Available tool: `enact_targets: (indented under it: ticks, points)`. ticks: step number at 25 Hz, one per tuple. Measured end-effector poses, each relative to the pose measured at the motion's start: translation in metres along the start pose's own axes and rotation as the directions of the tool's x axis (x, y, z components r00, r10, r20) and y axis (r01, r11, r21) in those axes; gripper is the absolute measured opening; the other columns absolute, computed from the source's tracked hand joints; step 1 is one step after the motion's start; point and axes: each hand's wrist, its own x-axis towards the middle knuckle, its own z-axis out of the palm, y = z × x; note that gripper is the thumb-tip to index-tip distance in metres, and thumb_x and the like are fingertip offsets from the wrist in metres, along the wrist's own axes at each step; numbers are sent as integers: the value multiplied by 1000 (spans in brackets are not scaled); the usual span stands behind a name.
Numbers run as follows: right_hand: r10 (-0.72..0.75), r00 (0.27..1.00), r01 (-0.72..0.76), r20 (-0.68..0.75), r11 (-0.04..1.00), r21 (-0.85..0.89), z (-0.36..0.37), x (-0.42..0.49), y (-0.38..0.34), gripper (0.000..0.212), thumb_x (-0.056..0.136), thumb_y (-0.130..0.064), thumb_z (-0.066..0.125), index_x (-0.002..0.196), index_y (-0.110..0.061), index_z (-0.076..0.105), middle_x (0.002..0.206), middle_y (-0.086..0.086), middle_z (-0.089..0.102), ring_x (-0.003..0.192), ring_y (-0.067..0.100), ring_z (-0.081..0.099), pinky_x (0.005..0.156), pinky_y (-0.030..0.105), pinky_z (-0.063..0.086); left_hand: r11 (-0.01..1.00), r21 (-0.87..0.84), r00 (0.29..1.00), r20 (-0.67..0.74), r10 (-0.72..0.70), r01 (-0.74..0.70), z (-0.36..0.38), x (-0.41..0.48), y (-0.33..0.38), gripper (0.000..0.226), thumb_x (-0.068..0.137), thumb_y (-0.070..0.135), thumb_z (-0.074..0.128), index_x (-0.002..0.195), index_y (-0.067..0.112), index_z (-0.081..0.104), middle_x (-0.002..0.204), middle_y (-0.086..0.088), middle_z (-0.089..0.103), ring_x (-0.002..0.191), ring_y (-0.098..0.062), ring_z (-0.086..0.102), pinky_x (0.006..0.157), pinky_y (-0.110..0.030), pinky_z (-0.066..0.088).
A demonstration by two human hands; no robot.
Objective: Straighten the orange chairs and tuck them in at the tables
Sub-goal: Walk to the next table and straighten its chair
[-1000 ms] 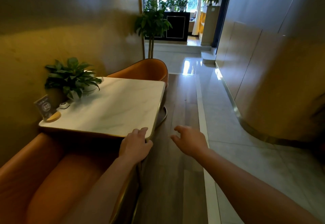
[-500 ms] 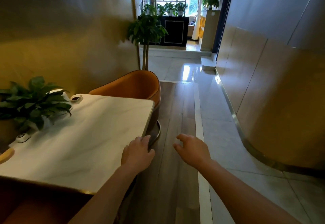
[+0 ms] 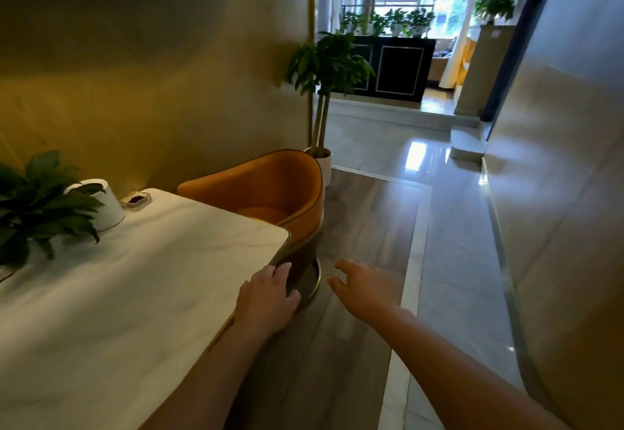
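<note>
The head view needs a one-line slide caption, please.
Left hand on the marble table's edge, right hand open above the floor, orange chair ahead.

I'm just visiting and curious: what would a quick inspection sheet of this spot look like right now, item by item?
Surface: white marble table with a gold edge, set against the wall.
Job's things: one orange chair at the table's far end, its seat partly under the tabletop and its round metal base on the wood floor.
Clutter: leafy plant in a white pot; small dark tray beside it.
Hands: left hand rests on the table's corner edge; right hand open in the air over the floor, holding nothing.
Cables: nothing seen.
Surroundings: tall potted tree behind the chair; shiny tiled corridor leading to a black cabinet topped with plants.
</note>
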Motion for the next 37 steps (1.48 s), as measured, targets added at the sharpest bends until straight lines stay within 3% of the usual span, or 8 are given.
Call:
enact_targets:
  ticks: [10, 19, 22, 25, 31, 37]
  points:
    - [-80, 989, 77, 126, 997, 29, 51, 231, 129, 34, 90, -62, 50, 113, -38, 59, 92, -19, 60, 76, -2, 49, 60, 15, 34, 989, -57, 989, 57, -134, 137, 63, 238, 18, 59, 100, 48, 49, 153, 29, 34, 150, 0, 47, 133, -19, 48, 107, -38, 45]
    - [-148, 955, 139, 256, 989, 56, 85, 464, 207, 32, 91, -63, 41, 102, -38, 58, 85, -20, 54, 68, -6, 48, 56, 14, 32, 973, -78, 975, 73, -210, 216, 82, 466, 33, 58, 100, 48, 46, 153, 30, 31, 146, 1, 46, 131, -20, 46, 106, -40, 43]
    - [-237, 919, 219, 317, 972, 90, 105, 545, 240, 23, 94, -55, 44, 99, -38, 58, 86, -16, 57, 76, -2, 54, 61, 18, 43, 957, -88, 959, 86, -268, 276, 103, 538, 45, 59, 99, 48, 46, 153, 30, 31, 147, -1, 44, 133, -21, 44, 106, -41, 40]
    - [-329, 877, 287, 350, 943, 167, 132, 633, 276, 19, 95, -50, 46, 101, -38, 60, 88, -14, 59, 78, -1, 56, 61, 17, 41, 929, -73, 930, 91, -356, 363, 129, 615, 62, 60, 100, 48, 45, 154, 29, 29, 151, -2, 41, 136, -24, 41, 108, -44, 39]
    - [-450, 749, 393, 486, 893, 220, 186, 769, 324, 17, 94, -50, 45, 95, -40, 59, 83, -17, 58, 73, -3, 55, 59, 17, 40, 831, -108, 837, 135, -531, 545, 163, 735, 90, 54, 101, 49, 42, 151, 29, 33, 145, -3, 45, 130, -24, 47, 102, -42, 43]
    - [-505, 666, 444, 550, 860, 253, 257, 899, 314, 16, 92, -45, 52, 78, -38, 56, 70, -13, 61, 60, -1, 59, 55, 18, 47, 717, -164, 735, 111, -669, 678, 192, 843, 67, 53, 101, 53, 37, 147, 27, 37, 135, -3, 52, 121, -23, 52, 100, -42, 46]
